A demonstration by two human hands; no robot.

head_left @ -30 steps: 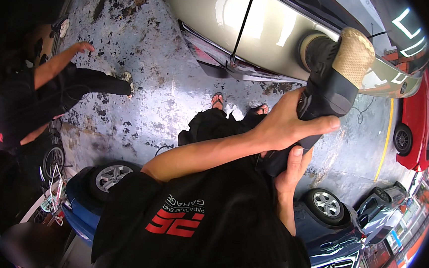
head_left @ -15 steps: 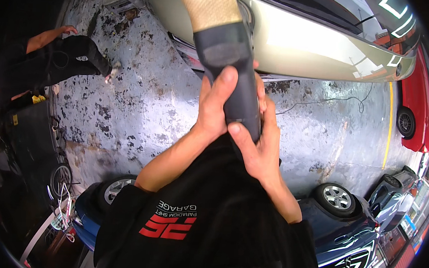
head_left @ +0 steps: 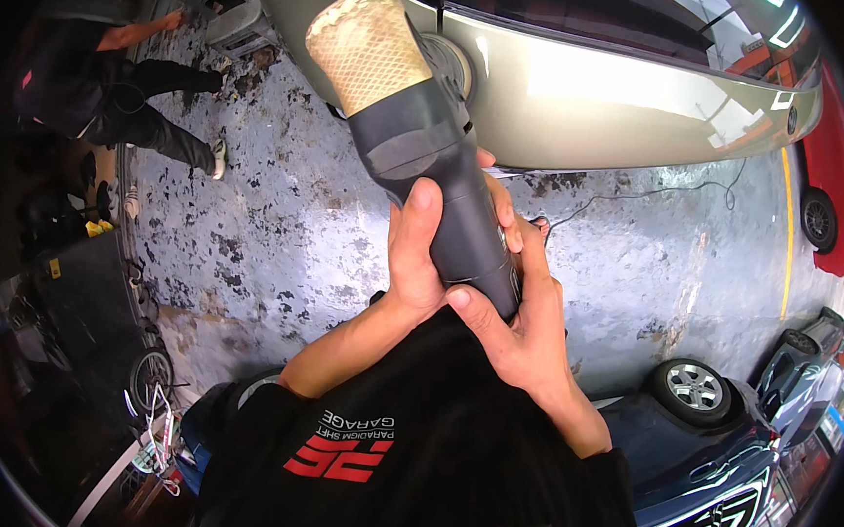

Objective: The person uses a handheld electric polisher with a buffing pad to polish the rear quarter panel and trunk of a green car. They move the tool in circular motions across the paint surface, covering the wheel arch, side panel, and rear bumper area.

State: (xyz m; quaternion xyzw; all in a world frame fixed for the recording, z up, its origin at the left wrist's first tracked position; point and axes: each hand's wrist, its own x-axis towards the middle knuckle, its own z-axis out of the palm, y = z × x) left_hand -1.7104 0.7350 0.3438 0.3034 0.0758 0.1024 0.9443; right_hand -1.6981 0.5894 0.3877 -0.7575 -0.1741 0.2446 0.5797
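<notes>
In front of me I hold a black corded-looking car polisher (head_left: pixel 464 222), tilted with its head up and to the left. Its far end has a worn tan cover with a cross-hatched texture. A round pad (head_left: pixel 455 68) shows beside the head, against or very close to the champagne-coloured car's panel (head_left: pixel 591 89); I cannot tell if they touch. My left hand (head_left: pixel 418 253) wraps the body just below the head, thumb on top. Lower down, near the tail end, my right hand (head_left: pixel 521 315) closes around the body. Some fingers are hidden beneath it.
A dark cable (head_left: pixel 642 193) runs over the worn grey floor (head_left: pixel 258 223). Another person (head_left: pixel 111 85) in black is at the left, by a grey plastic step (head_left: pixel 229 10). Behind me stands a dark blue car (head_left: pixel 668 457); a red car (head_left: pixel 834 175) is at the far right.
The polisher and both hands have come lower in view, and its head has swung left. The other person has moved toward the grey step, an arm now reaching to it.
</notes>
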